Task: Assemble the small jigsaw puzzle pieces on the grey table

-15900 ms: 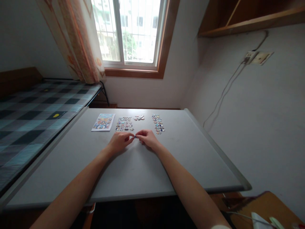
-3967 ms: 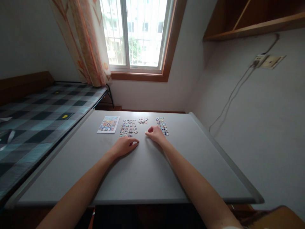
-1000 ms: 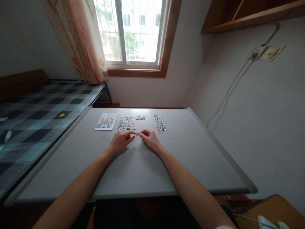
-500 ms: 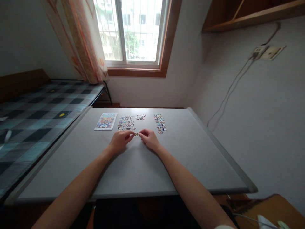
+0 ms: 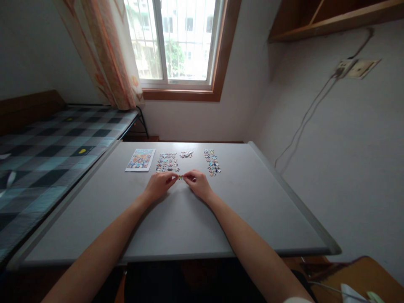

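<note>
"What are those hands busy with?"

"A little puzzle piece (image 5: 180,177), by the look of it, held between the two of them on the near side of the laid-out ones. The left hand (image 5: 158,185) has its fingers (image 5: 172,174) closed on one edge, and the right hand (image 5: 198,183) seems to have the opposite edge pinched."

"Just the one piece?"

"Could be two fitted together. It's too small to tell from here, and I can't say whether it touches the counter (image 5: 176,223)."

"And the others?"

"Lying beyond the hands: a broad block of pieces (image 5: 166,160) on the left, a small cluster (image 5: 186,155) farther back, and a long band of pieces (image 5: 211,161) on the right. A printed sheet (image 5: 140,160) with a colourful picture lies to the left of the block."

"So which step would you call this?"

"Close handling, I'd say: lining up or pressing that one bit, both hands working together."

"And what does the next move call for?"

"A light, level grip, I'd think, neither side pushing harder than the other. On something so small, a tilt could make it slip. And mind the left hand: it's just beside the front of that block, and a careless shift could nudge those rows."
</note>
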`<state>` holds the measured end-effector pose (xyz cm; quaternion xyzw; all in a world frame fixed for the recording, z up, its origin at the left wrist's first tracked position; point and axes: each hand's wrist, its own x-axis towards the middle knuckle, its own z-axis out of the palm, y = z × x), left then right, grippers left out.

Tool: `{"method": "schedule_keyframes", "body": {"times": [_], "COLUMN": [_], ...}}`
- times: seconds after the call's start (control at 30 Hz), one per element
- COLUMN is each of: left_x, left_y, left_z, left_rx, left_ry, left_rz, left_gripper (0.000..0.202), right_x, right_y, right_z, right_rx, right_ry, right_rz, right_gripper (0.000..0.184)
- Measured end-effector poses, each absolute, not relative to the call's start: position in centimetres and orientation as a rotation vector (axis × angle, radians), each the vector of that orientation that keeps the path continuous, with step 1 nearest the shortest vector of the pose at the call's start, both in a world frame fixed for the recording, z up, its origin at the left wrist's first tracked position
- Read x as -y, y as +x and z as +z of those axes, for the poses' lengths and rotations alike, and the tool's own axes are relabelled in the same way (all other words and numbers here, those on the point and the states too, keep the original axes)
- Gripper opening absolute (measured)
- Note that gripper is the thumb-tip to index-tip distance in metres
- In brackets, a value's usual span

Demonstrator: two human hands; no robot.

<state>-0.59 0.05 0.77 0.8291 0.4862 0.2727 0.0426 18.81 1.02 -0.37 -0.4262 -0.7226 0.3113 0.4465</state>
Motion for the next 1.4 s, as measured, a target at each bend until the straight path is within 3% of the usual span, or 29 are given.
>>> {"method": "schedule_keyframes", "body": {"times": [0.67,1.4], "left_x": [0.13,0.12], "left_y": [-0.51,-0.56], "left_z": [1.06,1.15], "left_rx": [-1.511,-1.455], "left_ry": [2.519,2.546], "left_rz": [0.774,0.805], "left_gripper": [0.021,0.021], "right_x": [-1.13,-1.07], "right_y": [18.94,19.0], "right_z": [-0.49,-0.36], "right_rx": [1.915,1.868], "right_ry": [-1.025,-1.046], "right_rz": [0.64,0.714], "right_gripper": [0.009,0.003]}}
